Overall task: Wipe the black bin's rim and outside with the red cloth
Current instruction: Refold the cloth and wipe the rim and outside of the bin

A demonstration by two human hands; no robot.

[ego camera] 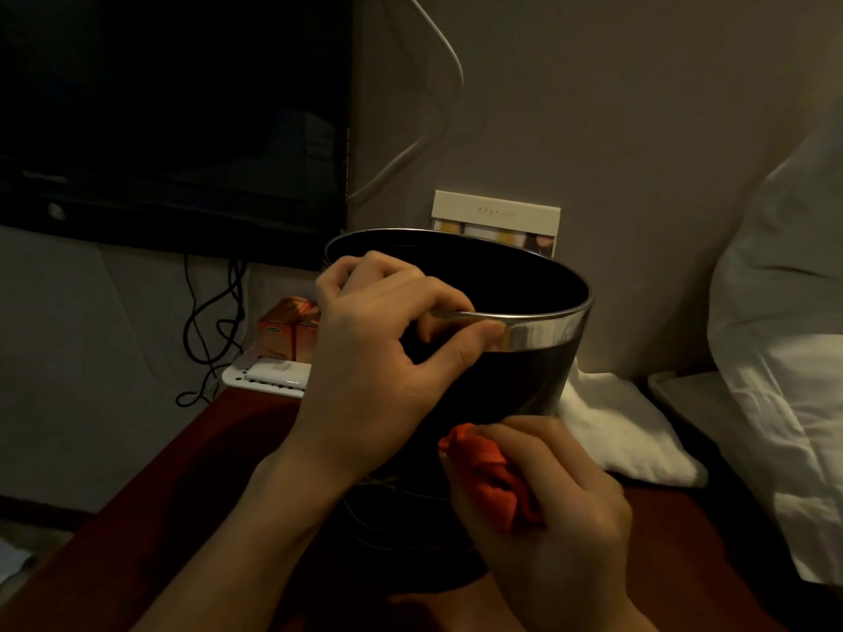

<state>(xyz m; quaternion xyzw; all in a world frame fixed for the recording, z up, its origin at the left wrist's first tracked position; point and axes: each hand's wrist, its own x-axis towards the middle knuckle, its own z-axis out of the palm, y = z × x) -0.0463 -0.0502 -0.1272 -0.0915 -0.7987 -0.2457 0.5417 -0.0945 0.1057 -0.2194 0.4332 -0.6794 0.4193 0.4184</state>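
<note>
1. Here I see the bin (515, 380) standing on the dark red table (150, 517), tipped a little toward me, mouth open to the camera.
2. My left hand (378, 358) clamps the near rim (543, 333), fingers hooked inside and thumb pressed on the shiny metal band; I judge this grip is there to steady and tilt the bin so it does not slide under the wiping.
3. My right hand (543, 504) is closed around the bunched red cloth (492, 476), which sits low against the bin's outer wall, near the base; whether the cloth actually touches the wall I cannot tell.
4. That low placement suggests the outside is the part being worked, with the rim band either done or yet to come; I can't say which.
5. Inside, the bin looks dark and I make out nothing in it, though the light is too dim to be sure.
6. A white towel (625, 435) lies just beside the bin on its right.
</note>
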